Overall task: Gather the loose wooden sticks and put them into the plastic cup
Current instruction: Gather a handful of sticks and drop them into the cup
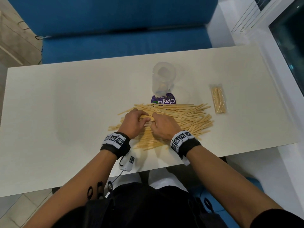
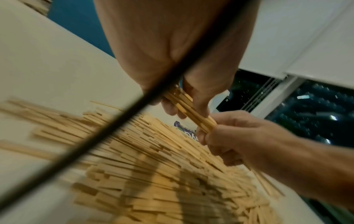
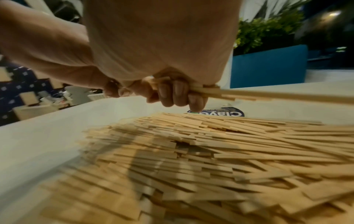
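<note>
The sticks (image 1: 172, 119) lie in a wide loose heap on the white worktop (image 1: 65, 104), just in front of the clear cup (image 1: 163, 79), which stands behind them on a purple label (image 1: 163, 100). By the look of it the job is barely begun: nearly the whole heap is still spread out, and although something pale shows inside the cup, I cannot tell whether it is sticks. Both hands are over the middle of the heap, close together, sharing one small bundle (image 2: 188, 108); the left hand (image 1: 134, 122) pinches one end between thumb and fingers, and the right hand (image 1: 162, 127) is curled in a fist round the other. The head view alone shows the cup, the whole spread of the heap and a sealed packet of sticks (image 1: 218, 101) lying apart to the right. The left wrist view shows what the head view hides, the bundle held clear above the heap between the two grips. The right wrist view shows the right fingers (image 3: 172, 94) wrapped under the bundle, whose ends jut out to the side.
</note>
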A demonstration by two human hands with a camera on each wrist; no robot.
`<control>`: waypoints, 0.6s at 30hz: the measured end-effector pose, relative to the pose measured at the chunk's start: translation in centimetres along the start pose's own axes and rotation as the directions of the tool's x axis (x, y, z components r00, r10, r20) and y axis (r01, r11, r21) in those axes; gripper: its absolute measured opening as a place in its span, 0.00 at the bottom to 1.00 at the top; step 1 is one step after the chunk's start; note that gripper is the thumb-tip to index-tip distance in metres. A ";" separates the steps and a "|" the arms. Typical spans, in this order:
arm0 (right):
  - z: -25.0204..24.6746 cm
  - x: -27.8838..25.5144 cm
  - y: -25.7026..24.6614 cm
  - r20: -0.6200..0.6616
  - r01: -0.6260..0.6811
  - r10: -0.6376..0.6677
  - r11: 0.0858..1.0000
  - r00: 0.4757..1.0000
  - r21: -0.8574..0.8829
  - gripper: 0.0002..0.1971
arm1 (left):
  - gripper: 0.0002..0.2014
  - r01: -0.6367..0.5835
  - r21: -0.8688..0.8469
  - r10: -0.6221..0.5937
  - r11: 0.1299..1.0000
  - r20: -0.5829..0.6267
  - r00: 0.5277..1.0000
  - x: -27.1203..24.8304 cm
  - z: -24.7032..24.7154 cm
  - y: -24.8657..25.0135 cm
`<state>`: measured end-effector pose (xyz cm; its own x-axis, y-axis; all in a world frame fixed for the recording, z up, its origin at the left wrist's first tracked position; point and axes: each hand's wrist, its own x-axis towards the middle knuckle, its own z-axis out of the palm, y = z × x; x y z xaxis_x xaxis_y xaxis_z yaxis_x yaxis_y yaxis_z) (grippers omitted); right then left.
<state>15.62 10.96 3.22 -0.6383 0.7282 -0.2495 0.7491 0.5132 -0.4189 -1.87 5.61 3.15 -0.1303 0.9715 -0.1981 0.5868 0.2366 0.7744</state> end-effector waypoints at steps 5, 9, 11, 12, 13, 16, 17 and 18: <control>-0.9 0.6 -0.1 -0.106 -0.112 0.112 0.994 0.988 0.004 0.14 | 0.18 0.029 -0.266 -0.084 0.964 -0.200 0.976 -0.3 -0.5 1.2; -3.1 0.8 -0.2 -0.237 -0.171 0.248 0.938 0.940 0.301 0.20 | 0.26 0.096 -0.617 -0.292 0.781 -0.224 0.930 -0.2 -1.3 2.0; -5.3 0.7 -0.8 -0.306 -0.113 0.350 0.801 0.885 0.589 0.27 | 0.27 0.200 -0.733 -0.379 0.650 -0.084 0.922 0.4 -1.5 2.5; -6.5 0.7 -1.3 -0.310 -0.072 0.404 0.699 0.861 0.712 0.28 | 0.28 0.282 -0.770 -0.404 0.573 0.034 0.914 0.8 -1.4 3.0; -7.6 0.7 -2.0 -0.290 -0.019 0.442 0.574 0.849 0.819 0.29 | 0.29 0.362 -0.785 -0.405 0.503 0.155 0.901 1.1 -1.3 3.7; -10.9 0.7 -4.0 -0.260 0.193 0.423 0.195 0.868 0.962 0.29 | 0.35 0.510 -0.792 -0.304 0.336 0.421 0.854 1.3 -1.2 6.4; -11.8 0.6 -4.5 -0.282 0.247 0.408 0.136 0.869 0.959 0.29 | 0.35 0.536 -0.801 -0.240 0.265 0.484 0.842 1.4 -1.2 7.3; -12.4 0.5 -4.9 -0.311 0.291 0.393 0.111 0.866 0.950 0.30 | 0.34 0.561 -0.806 -0.178 0.189 0.534 0.827 1.3 -1.3 8.3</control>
<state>13.80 14.50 16.00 -0.2035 0.9730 -0.1092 -0.2706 -0.1630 -0.9488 1.79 8.89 10.12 0.2142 0.7529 -0.6222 -0.6065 0.6019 0.5195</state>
